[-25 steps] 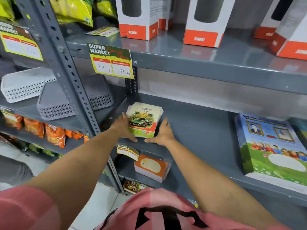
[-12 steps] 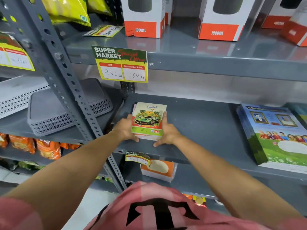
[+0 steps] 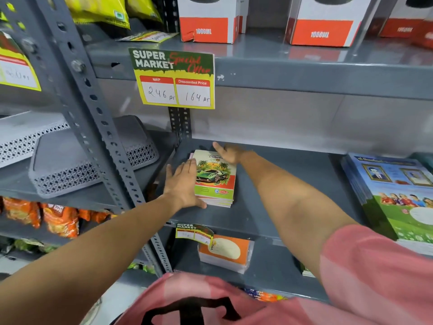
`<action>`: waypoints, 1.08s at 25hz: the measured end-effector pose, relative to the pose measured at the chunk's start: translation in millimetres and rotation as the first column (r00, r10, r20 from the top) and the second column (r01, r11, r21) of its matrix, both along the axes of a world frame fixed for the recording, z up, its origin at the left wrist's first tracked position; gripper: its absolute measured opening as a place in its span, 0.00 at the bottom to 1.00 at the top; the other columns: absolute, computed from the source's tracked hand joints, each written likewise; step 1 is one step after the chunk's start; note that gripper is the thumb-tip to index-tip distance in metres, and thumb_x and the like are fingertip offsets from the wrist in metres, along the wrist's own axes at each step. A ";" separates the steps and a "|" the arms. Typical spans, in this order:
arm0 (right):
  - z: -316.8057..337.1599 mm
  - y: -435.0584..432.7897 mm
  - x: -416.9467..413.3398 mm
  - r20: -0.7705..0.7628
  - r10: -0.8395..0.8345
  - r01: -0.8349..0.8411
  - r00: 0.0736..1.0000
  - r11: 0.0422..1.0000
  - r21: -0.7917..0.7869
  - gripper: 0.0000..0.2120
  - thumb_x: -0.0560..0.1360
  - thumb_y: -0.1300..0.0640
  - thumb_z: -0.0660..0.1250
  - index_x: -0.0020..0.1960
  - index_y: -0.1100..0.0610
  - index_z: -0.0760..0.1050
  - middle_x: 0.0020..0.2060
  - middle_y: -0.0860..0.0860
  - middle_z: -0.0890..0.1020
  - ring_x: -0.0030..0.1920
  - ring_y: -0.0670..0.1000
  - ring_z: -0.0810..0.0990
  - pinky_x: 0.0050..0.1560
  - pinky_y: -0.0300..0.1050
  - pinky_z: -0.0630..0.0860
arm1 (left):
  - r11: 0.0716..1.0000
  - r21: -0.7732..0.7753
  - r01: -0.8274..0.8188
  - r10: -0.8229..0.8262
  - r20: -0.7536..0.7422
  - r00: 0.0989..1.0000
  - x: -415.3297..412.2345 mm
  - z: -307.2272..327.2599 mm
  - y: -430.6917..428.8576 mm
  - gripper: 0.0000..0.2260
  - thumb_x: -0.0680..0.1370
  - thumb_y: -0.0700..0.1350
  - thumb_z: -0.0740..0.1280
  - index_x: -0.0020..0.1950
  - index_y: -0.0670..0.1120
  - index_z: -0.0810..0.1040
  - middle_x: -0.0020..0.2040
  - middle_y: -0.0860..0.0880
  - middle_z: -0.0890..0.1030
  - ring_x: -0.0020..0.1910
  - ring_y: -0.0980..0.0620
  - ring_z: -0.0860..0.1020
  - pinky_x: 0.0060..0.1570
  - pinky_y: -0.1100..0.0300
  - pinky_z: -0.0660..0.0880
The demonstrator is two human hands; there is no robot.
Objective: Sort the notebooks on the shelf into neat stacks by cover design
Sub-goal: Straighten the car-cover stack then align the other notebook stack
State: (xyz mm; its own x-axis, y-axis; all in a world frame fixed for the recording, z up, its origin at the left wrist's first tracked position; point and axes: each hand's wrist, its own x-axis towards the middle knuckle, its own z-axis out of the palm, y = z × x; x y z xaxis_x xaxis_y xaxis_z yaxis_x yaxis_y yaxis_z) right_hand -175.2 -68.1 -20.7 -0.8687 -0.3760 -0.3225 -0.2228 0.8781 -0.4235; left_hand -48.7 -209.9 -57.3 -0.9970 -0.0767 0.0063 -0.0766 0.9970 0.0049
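A small stack of notebooks (image 3: 216, 181) with a green car and palm trees on the cover lies at the left end of the grey middle shelf (image 3: 281, 207). My left hand (image 3: 184, 184) lies flat against the stack's left edge, fingers straight and pointing back. My right hand (image 3: 228, 153) rests flat on the stack's far top edge, fingers apart and pointing left. Neither hand grips the stack. A second stack of larger notebooks (image 3: 396, 195), blue and green with children on the cover, lies at the shelf's right end.
A yellow price tag (image 3: 173, 78) hangs from the shelf above, which carries orange and white boxes (image 3: 207, 19). Grey perforated baskets (image 3: 93, 160) sit upside down on the left rack behind a slotted upright (image 3: 93, 118). An orange pack (image 3: 226, 252) lies on the shelf below.
Both hands left the stack's near corners. The left hand slid along the left edge, the right hand reached to the far top edge. The stack now looks squarer.
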 end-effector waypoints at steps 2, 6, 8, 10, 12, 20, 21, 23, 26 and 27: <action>0.2 -6.4 -3.4 0.036 -0.022 0.024 0.999 0.998 -0.052 0.38 0.79 0.36 0.38 0.68 0.62 0.71 0.65 0.62 0.75 0.67 0.60 0.72 0.66 0.50 0.66 | 1.000 0.000 -0.016 0.016 0.000 1.000 -1.6 -0.3 3.1 0.65 0.55 0.64 0.78 0.79 0.43 0.44 0.80 0.46 0.54 0.79 0.48 0.55 0.76 0.39 0.45; -1.6 -7.5 -7.2 0.028 -0.033 0.034 0.999 0.998 -0.047 0.36 0.80 0.38 0.38 0.73 0.62 0.65 0.72 0.61 0.68 0.72 0.59 0.66 0.70 0.50 0.61 | 1.000 0.000 -0.023 0.023 0.019 1.000 -4.0 0.0 4.7 0.67 0.53 0.65 0.78 0.79 0.44 0.42 0.80 0.47 0.52 0.79 0.49 0.54 0.75 0.38 0.44; -3.3 -7.9 -9.0 -0.018 -0.019 0.018 1.000 0.999 -0.050 0.35 0.80 0.39 0.39 0.70 0.62 0.68 0.70 0.62 0.70 0.70 0.59 0.69 0.69 0.50 0.63 | 0.999 0.029 -0.034 0.033 0.026 0.999 -5.9 -2.5 0.6 0.66 0.53 0.65 0.78 0.79 0.44 0.43 0.80 0.47 0.54 0.79 0.49 0.54 0.76 0.40 0.45; -7.9 -7.2 -10.1 -0.016 -0.024 0.022 1.000 0.997 -0.067 0.36 0.80 0.39 0.39 0.68 0.62 0.71 0.67 0.63 0.73 0.68 0.60 0.71 0.68 0.51 0.65 | 0.991 0.108 -0.084 0.080 0.039 0.996 -6.6 -5.4 -0.7 0.66 0.53 0.63 0.79 0.79 0.43 0.44 0.79 0.46 0.56 0.79 0.49 0.53 0.77 0.43 0.45; -7.4 -2.4 -9.1 -0.008 -0.096 0.094 0.995 0.987 -0.131 0.35 0.81 0.40 0.39 0.64 0.64 0.73 0.64 0.64 0.76 0.65 0.61 0.74 0.65 0.51 0.68 | 0.973 0.187 -0.134 0.115 0.112 0.987 -8.2 -8.3 -2.0 0.67 0.52 0.63 0.80 0.79 0.43 0.43 0.80 0.46 0.52 0.80 0.48 0.50 0.77 0.46 0.44; -66.6 48.2 57.8 0.522 -0.351 0.629 0.778 0.441 -0.641 0.34 0.80 0.38 0.44 0.76 0.60 0.57 0.75 0.52 0.62 0.75 0.51 0.60 0.77 0.51 0.54 | 0.231 0.834 -0.502 0.164 0.475 0.865 -47.3 1.3 -39.5 0.38 0.65 0.64 0.72 0.69 0.44 0.71 0.67 0.44 0.77 0.65 0.43 0.75 0.67 0.49 0.69; -70.1 44.0 63.7 0.558 -0.279 0.622 0.782 0.410 -0.667 0.32 0.80 0.38 0.43 0.75 0.58 0.60 0.73 0.51 0.66 0.74 0.50 0.63 0.77 0.51 0.55 | 0.098 0.859 -0.502 0.125 0.490 0.863 -54.0 1.6 -36.2 0.31 0.72 0.64 0.66 0.67 0.44 0.74 0.64 0.43 0.78 0.63 0.43 0.77 0.64 0.50 0.72; -65.8 31.9 69.7 0.634 -0.180 0.649 0.752 0.373 -0.663 0.28 0.81 0.41 0.41 0.63 0.54 0.73 0.64 0.54 0.77 0.64 0.52 0.75 0.71 0.52 0.66 | 0.064 0.846 -0.529 0.149 0.516 0.844 -61.0 -2.6 -29.4 0.31 0.74 0.66 0.59 0.68 0.46 0.74 0.65 0.43 0.78 0.63 0.42 0.77 0.64 0.48 0.73; -60.0 18.7 72.3 0.623 -0.206 0.635 0.755 0.468 -0.615 0.28 0.81 0.41 0.41 0.63 0.55 0.72 0.58 0.60 0.81 0.54 0.56 0.82 0.50 0.48 0.79 | 0.225 0.852 -0.473 0.241 0.422 0.874 -68.2 -11.4 -28.5 0.25 0.79 0.55 0.57 0.71 0.43 0.69 0.69 0.41 0.73 0.68 0.40 0.72 0.70 0.47 0.67; -60.6 16.1 73.9 0.596 -0.235 0.621 0.768 0.501 -0.603 0.28 0.81 0.41 0.41 0.68 0.55 0.68 0.58 0.60 0.81 0.53 0.56 0.83 0.45 0.45 0.79 | 0.257 0.844 -0.471 0.240 0.416 0.877 -68.5 -13.2 -30.9 0.23 0.80 0.53 0.56 0.71 0.42 0.69 0.69 0.39 0.73 0.68 0.39 0.72 0.70 0.45 0.67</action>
